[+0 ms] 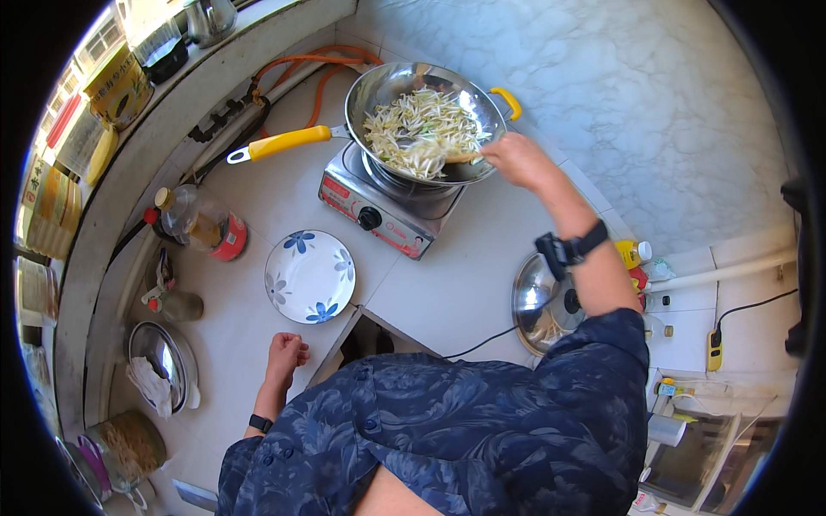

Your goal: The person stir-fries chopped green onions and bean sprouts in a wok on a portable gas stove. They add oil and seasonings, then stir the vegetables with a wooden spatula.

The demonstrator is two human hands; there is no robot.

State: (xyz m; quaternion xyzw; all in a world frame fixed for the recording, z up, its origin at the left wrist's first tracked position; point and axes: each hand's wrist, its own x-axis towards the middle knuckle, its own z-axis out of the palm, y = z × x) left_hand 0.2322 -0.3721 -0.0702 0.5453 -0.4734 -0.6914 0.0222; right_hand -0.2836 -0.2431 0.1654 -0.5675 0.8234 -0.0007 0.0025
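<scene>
My right hand [516, 158] is closed around the handle of a wooden utensil [463, 157], whose far end is among the bean sprouts [426, 126] in a steel wok [403, 80]. The wok has a yellow long handle [290, 142] and a yellow loop handle [508, 103]. It rests on a portable gas stove [381, 200] with a black knob. My left hand [287, 355] is loosely curled above the counter and holds nothing. Just beyond it lies a white plate with blue and grey flowers [310, 277].
A glass-and-steel lid [535, 303] lies beneath my right arm. At left stand a large plastic bottle [203, 226], a smaller bottle [181, 306] and a metal bowl [164, 361] with a white cloth. An orange hose [318, 97] runs behind the wok. The counter has an inner corner before me.
</scene>
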